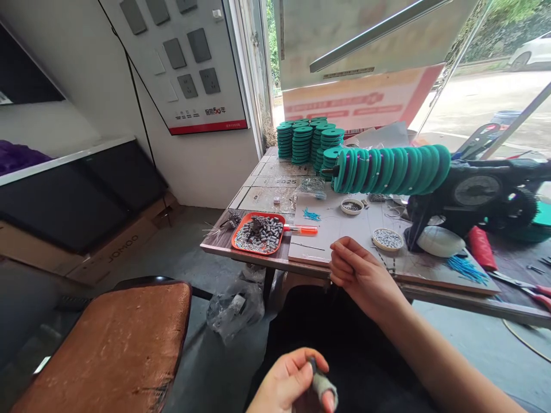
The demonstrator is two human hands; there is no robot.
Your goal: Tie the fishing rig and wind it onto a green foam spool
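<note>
Low over my lap, my left hand (290, 378) pinches a small dark grey piece (313, 363) between thumb and forefinger. A pale grey-green wrap (321, 385) covers part of another finger on that hand. My right hand (359, 272) is at the table's front edge, thumb and fingers pressed together; whatever they hold is too fine or hidden. Left of it lies a thin metal rod (307, 246) on the board. Farther left, an orange tray (235, 240) holds many dark grey cylindrical pieces (267, 232) and small silvery bits. An orange-handled tool (303, 230) rests against the tray.
Green spools (391, 170) sit on a black machine's shaft (473, 192), and more stacked green discs (302, 143) stand behind. Small dishes (352, 207) of parts, blue strands (467, 269), a red thread cone (481, 248) and scissors (523, 287) lie rightward. A brown stool (129, 338) stands left.
</note>
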